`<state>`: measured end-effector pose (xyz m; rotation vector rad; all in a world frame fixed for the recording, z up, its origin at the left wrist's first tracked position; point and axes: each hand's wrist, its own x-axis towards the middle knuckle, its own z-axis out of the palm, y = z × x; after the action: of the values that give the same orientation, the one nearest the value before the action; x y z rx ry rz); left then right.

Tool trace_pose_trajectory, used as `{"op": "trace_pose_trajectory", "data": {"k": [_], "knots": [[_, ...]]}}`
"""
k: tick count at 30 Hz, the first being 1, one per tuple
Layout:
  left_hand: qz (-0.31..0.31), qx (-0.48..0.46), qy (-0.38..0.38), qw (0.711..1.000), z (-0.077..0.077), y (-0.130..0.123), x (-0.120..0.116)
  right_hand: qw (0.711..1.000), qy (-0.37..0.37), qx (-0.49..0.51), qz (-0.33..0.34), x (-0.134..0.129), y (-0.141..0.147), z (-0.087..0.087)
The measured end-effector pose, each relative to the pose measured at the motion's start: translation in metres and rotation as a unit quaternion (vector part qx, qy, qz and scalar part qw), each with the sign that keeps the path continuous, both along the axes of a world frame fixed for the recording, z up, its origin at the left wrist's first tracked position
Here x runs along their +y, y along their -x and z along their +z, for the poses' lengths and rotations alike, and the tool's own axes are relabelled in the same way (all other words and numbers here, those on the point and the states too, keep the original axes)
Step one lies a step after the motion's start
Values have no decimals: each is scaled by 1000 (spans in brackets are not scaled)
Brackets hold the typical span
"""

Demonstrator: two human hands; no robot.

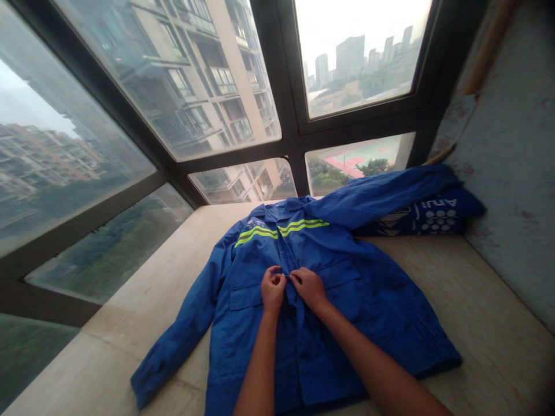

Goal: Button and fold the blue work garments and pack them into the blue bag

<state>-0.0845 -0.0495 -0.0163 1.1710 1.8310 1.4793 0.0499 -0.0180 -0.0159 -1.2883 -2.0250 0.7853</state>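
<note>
A blue work jacket [255,260] with yellow-green reflective stripes across the chest lies spread out, front side up, its collar toward the window. My left hand [273,287] pinches the jacket's front edge near the middle of the placket. Close beside it, my right hand [307,284] grips the opposite front edge, fingers pressed together. The fingertips of both hands almost meet over the front opening. Whatever small fastener may be between them is hidden. Below the hands, the placket runs down to the hem.
The jacket rests on a pale stone sill [130,329]. Its right-hand sleeve [390,193] lies over a dark blue printed bag [429,218] by the patterned wall [515,231]. Dark window frames [295,130] border the sill at the back and left.
</note>
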Motion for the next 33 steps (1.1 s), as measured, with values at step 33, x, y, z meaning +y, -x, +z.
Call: {"op": "trace_pose_trajectory", "data": {"k": [33], "knots": [[-28, 73, -9, 997, -5, -4, -6, 976, -27, -189, 103, 13, 5, 30]]}}
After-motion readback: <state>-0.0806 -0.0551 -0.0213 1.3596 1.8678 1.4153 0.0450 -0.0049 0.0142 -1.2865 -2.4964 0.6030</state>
